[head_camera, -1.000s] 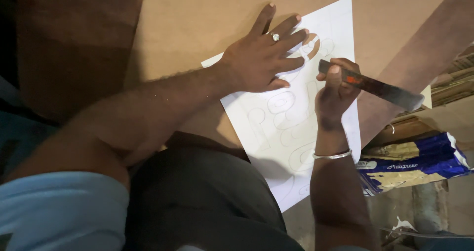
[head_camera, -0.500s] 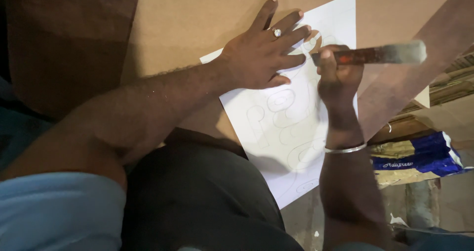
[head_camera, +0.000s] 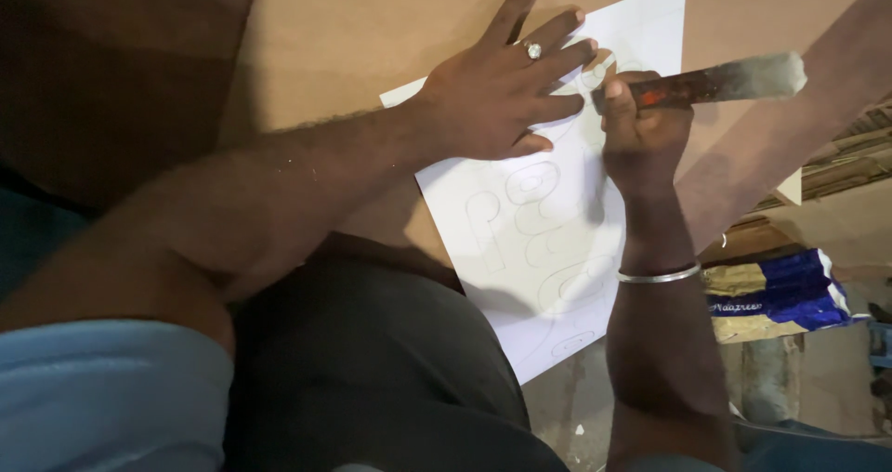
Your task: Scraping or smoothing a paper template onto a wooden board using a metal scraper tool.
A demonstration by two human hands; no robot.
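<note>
The right hand [head_camera: 644,124] is closing its grip tightly around a flat metal blade [head_camera: 720,82], working end hidden behind the fist at the white paper sheet [head_camera: 557,249]. The left hand [head_camera: 492,96], fingers spreading flat, is pinning that sheet to the brown board [head_camera: 353,35]. Faint outlined shapes are showing on the sheet. Judgement: firm, even hold-down beside the blade is preventing slippage.

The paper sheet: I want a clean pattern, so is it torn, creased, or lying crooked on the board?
No tear or crease shows. The white sheet lies at an angle to the brown board, its lower end over the board's edge. The left hand presses it flat; the right hand holds a worn blade at its top.
</note>
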